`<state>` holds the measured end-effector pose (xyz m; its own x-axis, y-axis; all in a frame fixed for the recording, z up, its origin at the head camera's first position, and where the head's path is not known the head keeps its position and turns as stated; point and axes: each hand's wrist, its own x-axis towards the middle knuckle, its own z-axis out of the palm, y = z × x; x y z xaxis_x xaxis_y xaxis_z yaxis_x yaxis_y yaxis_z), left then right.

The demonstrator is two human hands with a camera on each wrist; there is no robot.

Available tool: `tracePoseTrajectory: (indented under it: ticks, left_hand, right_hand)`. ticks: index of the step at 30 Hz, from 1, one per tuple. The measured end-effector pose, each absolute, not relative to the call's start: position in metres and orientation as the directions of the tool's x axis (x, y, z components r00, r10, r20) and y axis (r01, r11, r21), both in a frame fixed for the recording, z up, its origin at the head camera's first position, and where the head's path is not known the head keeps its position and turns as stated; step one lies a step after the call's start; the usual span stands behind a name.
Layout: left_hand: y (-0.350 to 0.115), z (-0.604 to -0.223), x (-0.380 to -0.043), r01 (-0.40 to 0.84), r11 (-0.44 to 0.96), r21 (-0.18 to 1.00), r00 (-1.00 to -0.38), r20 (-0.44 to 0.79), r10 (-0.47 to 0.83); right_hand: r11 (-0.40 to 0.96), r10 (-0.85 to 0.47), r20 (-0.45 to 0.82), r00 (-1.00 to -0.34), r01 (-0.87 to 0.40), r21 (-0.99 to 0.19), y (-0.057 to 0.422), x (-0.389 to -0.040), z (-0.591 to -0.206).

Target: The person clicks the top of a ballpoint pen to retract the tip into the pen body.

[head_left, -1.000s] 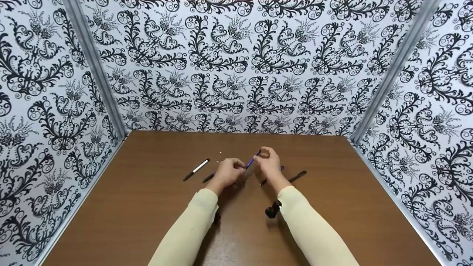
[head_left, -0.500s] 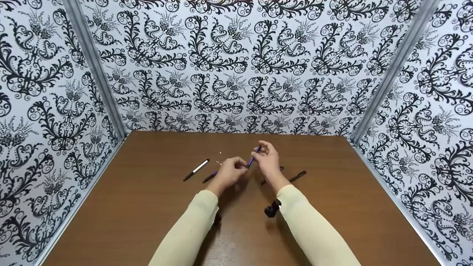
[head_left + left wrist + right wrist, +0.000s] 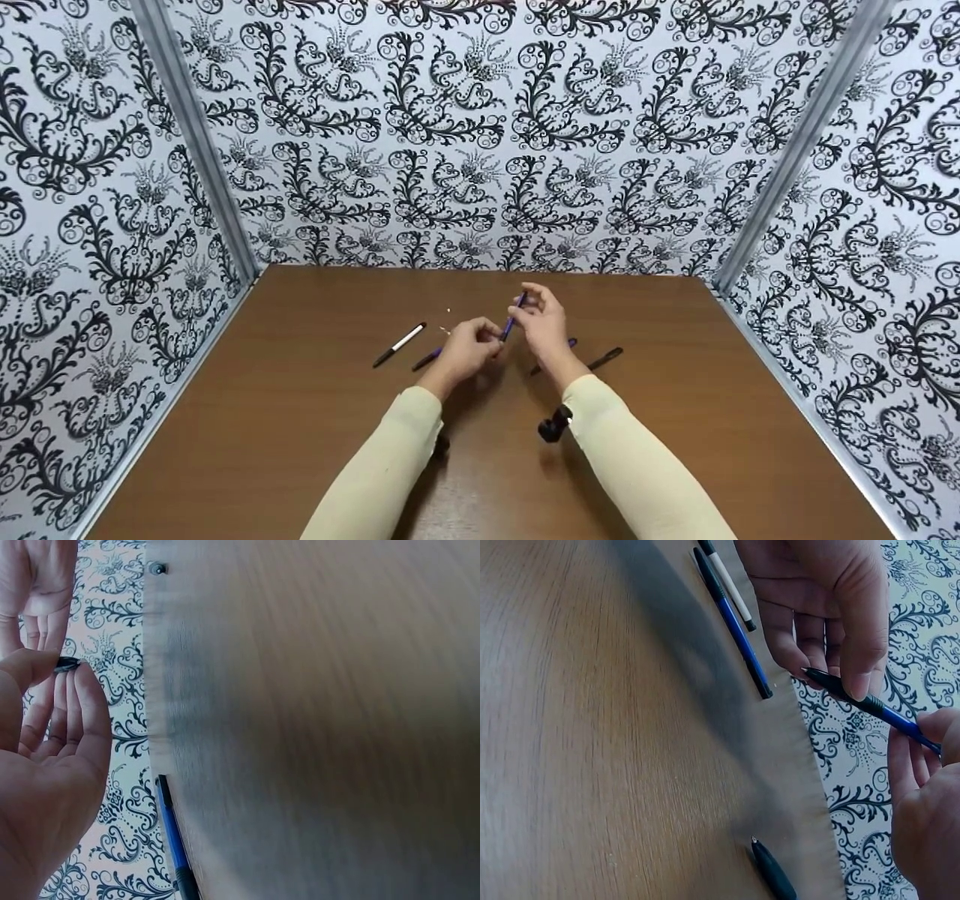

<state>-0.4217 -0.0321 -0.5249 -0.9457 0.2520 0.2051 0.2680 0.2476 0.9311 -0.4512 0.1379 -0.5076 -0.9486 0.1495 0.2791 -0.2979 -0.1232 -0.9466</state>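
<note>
My left hand (image 3: 469,351) and right hand (image 3: 544,322) both hold one blue-and-black ballpoint pen (image 3: 896,718) over the table, tilted in the head view. The left thumb and fingertips pinch its black grip, the pointed tip showing just past them in the right wrist view. At the blue end, my right fingers hold the barrel, with the thumb against it. Mostly hidden behind the left fingertips in the left wrist view is the pen's dark tip end (image 3: 67,664). Beside the left hand lies a second blue-and-black pen (image 3: 739,634).
A white-barrelled pen (image 3: 399,345) lies farthest left on the brown table (image 3: 262,420). Partly under the right forearm are a blue-ended pen (image 3: 572,342) and a black pen (image 3: 606,358). Small pale bits (image 3: 444,329) lie behind the left hand. Patterned walls (image 3: 450,135) enclose the table.
The right hand has moved slightly away from me and up, and the held pen now stands steeper. The left hand has barely moved. The pens on the table stay put.
</note>
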Motion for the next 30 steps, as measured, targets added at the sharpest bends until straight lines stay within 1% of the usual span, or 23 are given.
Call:
tracePoseTrajectory:
  ticks: [11, 22, 26, 30]
  left_hand:
    - [-0.035, -0.528, -0.424, 0.268, 0.206, 0.941, -0.944, 0.214, 0.251]
    - [-0.036, -0.527, -0.42, 0.245, 0.106, 0.964, -0.944, 0.212, 0.253]
    - [-0.037, -0.527, -0.419, 0.24, 0.087, 0.967, -0.944, 0.211, 0.254]
    - [-0.037, -0.528, -0.421, 0.25, 0.07, 0.966, -0.94, 0.225, 0.257]
  right_hand:
    - [-0.126, 0.114, 0.274, -0.955, -0.287, -0.95, 0.138, -0.45, -0.501]
    - [-0.103, 0.095, 0.284, -0.954, -0.293, -0.951, 0.137, -0.449, -0.499]
    - [-0.073, 0.079, 0.297, -0.952, -0.302, -0.95, 0.137, -0.449, -0.495]
    - [-0.015, 0.058, 0.312, -0.948, -0.314, -0.949, 0.137, -0.447, -0.49]
